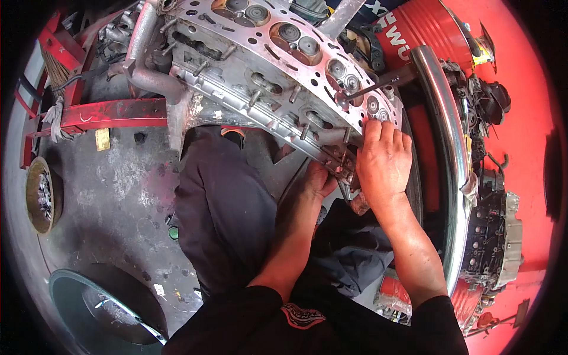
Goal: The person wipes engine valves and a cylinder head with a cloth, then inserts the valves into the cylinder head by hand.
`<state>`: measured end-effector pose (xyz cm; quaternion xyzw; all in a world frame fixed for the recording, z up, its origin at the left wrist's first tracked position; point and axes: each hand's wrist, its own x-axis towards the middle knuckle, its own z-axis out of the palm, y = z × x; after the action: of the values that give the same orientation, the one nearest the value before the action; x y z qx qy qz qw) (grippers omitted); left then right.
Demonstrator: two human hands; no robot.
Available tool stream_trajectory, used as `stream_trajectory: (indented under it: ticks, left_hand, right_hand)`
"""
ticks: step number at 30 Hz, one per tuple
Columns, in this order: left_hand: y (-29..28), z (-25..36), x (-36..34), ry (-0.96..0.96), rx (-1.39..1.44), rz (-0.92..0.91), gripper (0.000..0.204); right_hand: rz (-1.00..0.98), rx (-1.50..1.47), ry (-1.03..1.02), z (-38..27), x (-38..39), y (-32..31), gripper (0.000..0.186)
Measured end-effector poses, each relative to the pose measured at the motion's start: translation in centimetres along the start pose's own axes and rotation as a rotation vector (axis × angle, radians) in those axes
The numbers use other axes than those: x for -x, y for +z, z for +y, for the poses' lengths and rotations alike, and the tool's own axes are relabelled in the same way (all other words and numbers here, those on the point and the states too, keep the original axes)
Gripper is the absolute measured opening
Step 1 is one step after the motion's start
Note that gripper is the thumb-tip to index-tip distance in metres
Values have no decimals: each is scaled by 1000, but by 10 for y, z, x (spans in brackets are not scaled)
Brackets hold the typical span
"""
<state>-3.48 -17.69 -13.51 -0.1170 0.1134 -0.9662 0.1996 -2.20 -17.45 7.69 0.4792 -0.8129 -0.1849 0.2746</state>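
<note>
A metal cylinder head [269,68] with round valve seats and protruding studs lies across the top middle. My right hand [384,160] grips its right end, fingers curled over the edge beside the last valves. My left hand [319,177] reaches beneath that end, by a small metal fitting [344,165]; its fingertips are hidden, so I cannot tell what they hold. A long dark rod [380,83] slants across the head just above my right hand.
Red steel frame [118,112] at upper left; curved chrome bar [451,148] at right, before engine assemblies [485,236] and a red drum [426,32]. A bowl of parts [56,195] and dark tub [130,319] sit at left. My legs [225,213] are below.
</note>
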Motion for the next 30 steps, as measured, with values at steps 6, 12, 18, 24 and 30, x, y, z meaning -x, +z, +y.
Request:
stream_trajectory:
  ticks: [6,12,18,24,30]
  left_hand:
    - [6,-2,-2,-29,-45,90,44]
    - [20,15,3,19,-96,64,50]
    - [22,0,-6,-28,-94,59,52]
    - [20,5,-1,-42,-119,97,53]
    - [17,10,5,-23,-160,91,55]
  right_hand:
    - [-73,61,-36,8,3,-9,73]
    - [-41,-86,127,-30,22,-15,75]
    - [223,-599,127,-14,42,-48,41]
    - [170,-983,255,0,-23,-26,39]
    - [153,-1108,252,-9,-31,-6,26]
